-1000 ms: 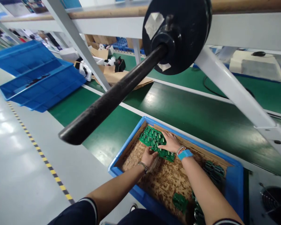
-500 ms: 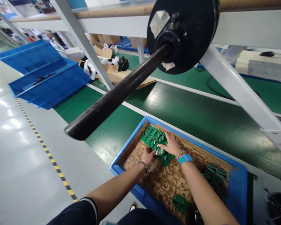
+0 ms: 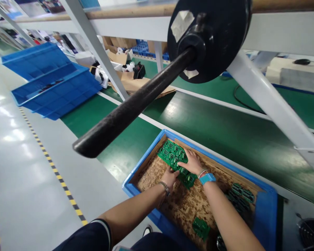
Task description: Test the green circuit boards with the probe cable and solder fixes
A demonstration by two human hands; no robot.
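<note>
Green circuit boards (image 3: pixel 170 152) lie side by side in a band along the far left part of a blue bin (image 3: pixel 211 150). My left hand (image 3: pixel 170 178) is at the near edge of this band, with its thumb and curled fingers closed on the edge of a circuit board (image 3: pixel 183 172). Across the same boards rests my right hand (image 3: pixel 193 163), thumb and fingers spread, partly hiding them. A separate green board (image 3: pixel 201 228) sits nearer me on the stained brown liner (image 3: pixel 181 198). More boards (image 3: pixel 242 193) are stacked at the bin's right side, partly behind my right forearm.
A thick black bar (image 3: pixel 136 104) juts toward me from a black disc (image 3: pixel 211 38), above and left of the bin. Slanted white frame legs (image 3: pixel 274 97) flank the green surface (image 3: pixel 199 115). Blue crates (image 3: pixel 54 83) stand at left; flattened cardboard (image 3: pixel 136 85) lies behind the bar.
My left hand has shifted slightly right and down along the boards. The shiny-looking board between my thumbs now lies lower, level with the others. My right hand has barely moved.
</note>
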